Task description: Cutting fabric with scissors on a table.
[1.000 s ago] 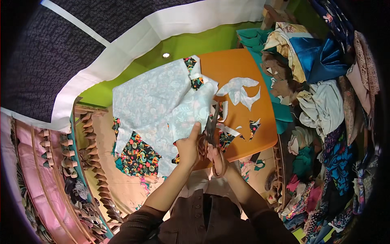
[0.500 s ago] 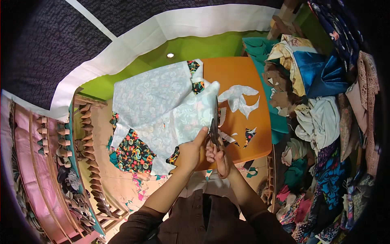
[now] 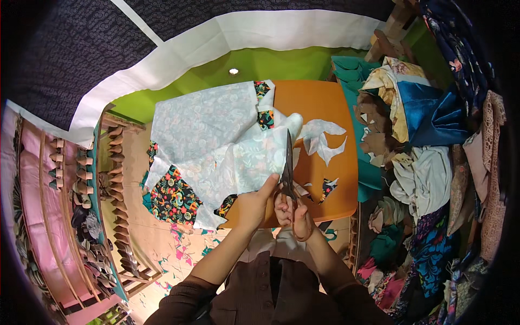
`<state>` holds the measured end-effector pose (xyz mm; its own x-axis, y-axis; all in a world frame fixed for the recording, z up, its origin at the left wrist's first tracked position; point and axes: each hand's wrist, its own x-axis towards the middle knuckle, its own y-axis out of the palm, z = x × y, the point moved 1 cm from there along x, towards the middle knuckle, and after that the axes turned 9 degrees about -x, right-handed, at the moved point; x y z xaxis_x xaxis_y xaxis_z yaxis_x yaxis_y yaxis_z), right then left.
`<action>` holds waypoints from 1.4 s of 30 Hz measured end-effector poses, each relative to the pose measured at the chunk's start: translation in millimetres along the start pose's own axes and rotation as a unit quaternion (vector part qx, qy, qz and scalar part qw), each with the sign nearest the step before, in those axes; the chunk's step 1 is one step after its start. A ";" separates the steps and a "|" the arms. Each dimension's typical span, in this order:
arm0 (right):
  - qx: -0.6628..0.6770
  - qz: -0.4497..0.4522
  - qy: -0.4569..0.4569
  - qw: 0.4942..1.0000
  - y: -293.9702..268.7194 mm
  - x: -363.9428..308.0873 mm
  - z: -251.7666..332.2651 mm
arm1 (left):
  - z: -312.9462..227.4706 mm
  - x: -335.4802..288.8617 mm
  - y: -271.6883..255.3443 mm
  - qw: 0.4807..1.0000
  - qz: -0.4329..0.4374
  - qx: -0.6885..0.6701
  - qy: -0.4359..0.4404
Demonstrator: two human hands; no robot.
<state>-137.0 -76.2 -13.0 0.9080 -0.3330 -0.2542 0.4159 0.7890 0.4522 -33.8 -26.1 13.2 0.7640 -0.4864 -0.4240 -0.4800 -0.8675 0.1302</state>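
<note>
My right hand [image 3: 292, 213] is closed round the handles of dark metal scissors [image 3: 288, 170]. Their blades point away from me along the right edge of a floral fabric [image 3: 200, 130]. Most of the cloth lies with its pale reverse side up; folded parts show the black print with bright flowers. My left hand [image 3: 253, 208] pinches the near edge of the cloth, thumb on top, just left of the scissors. To the right, a pale curved offcut [image 3: 320, 136] and a small printed scrap [image 3: 328, 189] lie on the orange table [image 3: 303, 97].
Shelves of brown shoe forms [image 3: 119, 200] and a pink sheet [image 3: 54, 222] stand at left. Heaped fabrics, including blue satin [image 3: 430, 108] and a white cloth [image 3: 422, 179], fill the right side. Scraps [image 3: 181, 252] litter the floor. A dark patterned cloth [image 3: 244, 21] hangs at the back.
The scissors have turned slightly, so more of the blades shows beside the cloth edge. Small scraps beside them have shifted. Both hands keep their holds, while the whole view has moved a little.
</note>
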 end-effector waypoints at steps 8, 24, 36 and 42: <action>0.035 0.025 0.004 0.999 -8.3 1.1 11.8 | -11.9 -7.1 11.9 0.984 -0.006 -0.174 -0.030; 0.005 0.019 0.021 1.000 -18.5 -0.8 40.9 | -9.2 -4.7 2.8 0.994 0.022 -0.090 0.057; 0.051 0.104 0.080 0.990 -41.6 -10.1 46.1 | -10.6 -3.0 -17.7 0.992 0.096 0.029 0.074; 0.049 0.093 0.091 0.990 -45.2 -10.5 44.1 | -11.9 -4.5 -17.4 0.993 0.099 0.028 0.053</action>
<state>-163.2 -131.2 6.9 0.9491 -0.0817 -0.3042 0.2534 0.7715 0.5835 -23.8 -10.0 23.5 0.6922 -0.6572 -0.2983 -0.6458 -0.7486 0.1505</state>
